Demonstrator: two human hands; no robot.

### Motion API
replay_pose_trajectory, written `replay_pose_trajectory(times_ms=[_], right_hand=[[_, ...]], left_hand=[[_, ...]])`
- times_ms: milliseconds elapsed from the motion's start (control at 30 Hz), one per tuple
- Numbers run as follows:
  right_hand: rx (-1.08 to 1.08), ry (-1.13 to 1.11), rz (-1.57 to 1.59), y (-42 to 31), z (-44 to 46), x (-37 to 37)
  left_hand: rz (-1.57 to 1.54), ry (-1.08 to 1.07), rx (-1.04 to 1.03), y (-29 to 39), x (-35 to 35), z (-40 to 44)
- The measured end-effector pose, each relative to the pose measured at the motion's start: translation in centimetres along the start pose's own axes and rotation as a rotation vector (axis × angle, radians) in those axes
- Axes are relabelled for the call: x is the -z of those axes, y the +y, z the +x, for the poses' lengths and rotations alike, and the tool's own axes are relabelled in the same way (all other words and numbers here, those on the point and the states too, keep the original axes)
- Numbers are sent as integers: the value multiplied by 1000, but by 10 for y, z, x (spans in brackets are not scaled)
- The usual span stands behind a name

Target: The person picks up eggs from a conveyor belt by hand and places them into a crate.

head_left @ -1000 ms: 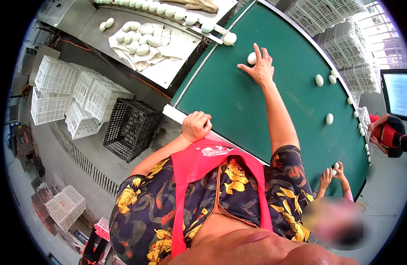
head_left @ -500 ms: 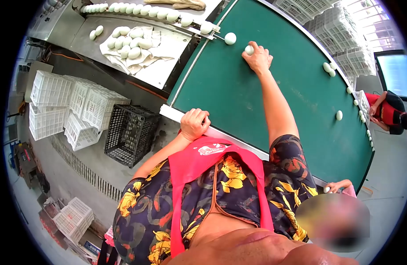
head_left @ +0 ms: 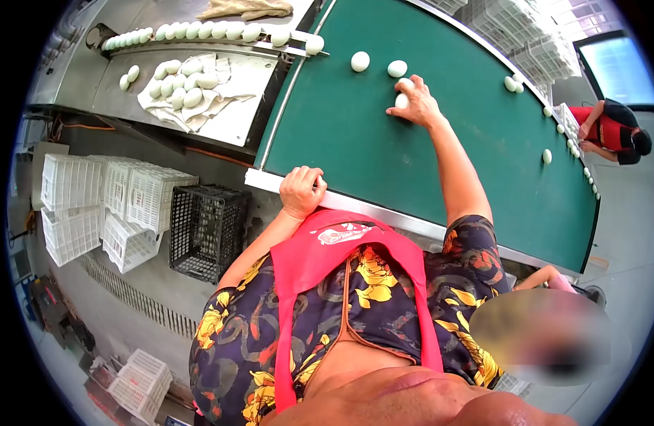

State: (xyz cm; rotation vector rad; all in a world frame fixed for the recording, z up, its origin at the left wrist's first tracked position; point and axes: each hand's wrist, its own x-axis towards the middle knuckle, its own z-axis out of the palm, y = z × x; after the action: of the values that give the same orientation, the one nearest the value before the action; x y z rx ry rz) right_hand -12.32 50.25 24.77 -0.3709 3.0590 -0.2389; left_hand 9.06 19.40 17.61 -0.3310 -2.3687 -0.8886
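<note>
My right hand (head_left: 419,106) reaches over the green belt table, its thumb and fingers curled around two pale eggs; one egg (head_left: 402,101) shows clearly, while the other is partly covered by the fingers. Just beyond the fingertips lies a loose egg (head_left: 397,69), and another egg (head_left: 360,62) rests farther left. My left hand (head_left: 303,190) is closed at the near metal edge (head_left: 355,205) of the table. A small light spot shows by its thumb, but what it holds, if anything, is hidden.
A row of eggs (head_left: 206,30) runs along a rail toward the green belt (head_left: 327,135). More eggs (head_left: 177,84) lie on a cloth. White crates (head_left: 138,199) and a black crate (head_left: 207,231) stand at left. Co-workers are at the far right (head_left: 614,131) and lower right (head_left: 543,277).
My right hand now has two eggs in its fingers instead of one visible egg. Another egg has come onto the belt from the rail. The left hand stays at the edge; the view has shifted.
</note>
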Motion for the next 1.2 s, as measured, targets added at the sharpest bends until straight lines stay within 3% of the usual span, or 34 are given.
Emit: replay_pose_trajectory(times_ms=[167, 300, 500, 567, 633, 700, 733, 767, 833, 1033, 1133, 1200], right_hand=[[-36, 8, 5, 3, -12, -9], [-25, 250, 26, -2, -52, -21], [-130, 177, 101, -17, -80, -37], [-281, 195, 464, -8, -90, -40], [-443, -73, 1591, -1, -123, -8], [-314, -76, 1889, 5, -178, 20], [-302, -37, 1884, 9, -210, 33], [-219, -29, 1920, 13, -196, -17], [-252, 70, 1932, 19, -242, -34], [-512, 590, 2123, 59, -402, -94], [-1028, 868, 1734, 88, -465, -148], [-1207, 770, 1183, 130, -495, -225]], left_hand=[[8, -1, 5, -7, -3, -1], [31, 3, 19, -14, -5, 0], [32, -8, 6, -40, -8, 1], [55, 8, 46, -47, -8, 5], [70, 26, 52, -47, -5, 9], [69, 30, 82, -45, -1, 11], [95, 15, 113, -38, 5, 14], [145, 15, 130, -85, -12, 11], [159, 41, 91, -116, -16, 8], [266, -62, 211, -176, 3, 18], [326, -64, 181, -204, 4, 23], [341, -72, 175, -215, 6, 29]])
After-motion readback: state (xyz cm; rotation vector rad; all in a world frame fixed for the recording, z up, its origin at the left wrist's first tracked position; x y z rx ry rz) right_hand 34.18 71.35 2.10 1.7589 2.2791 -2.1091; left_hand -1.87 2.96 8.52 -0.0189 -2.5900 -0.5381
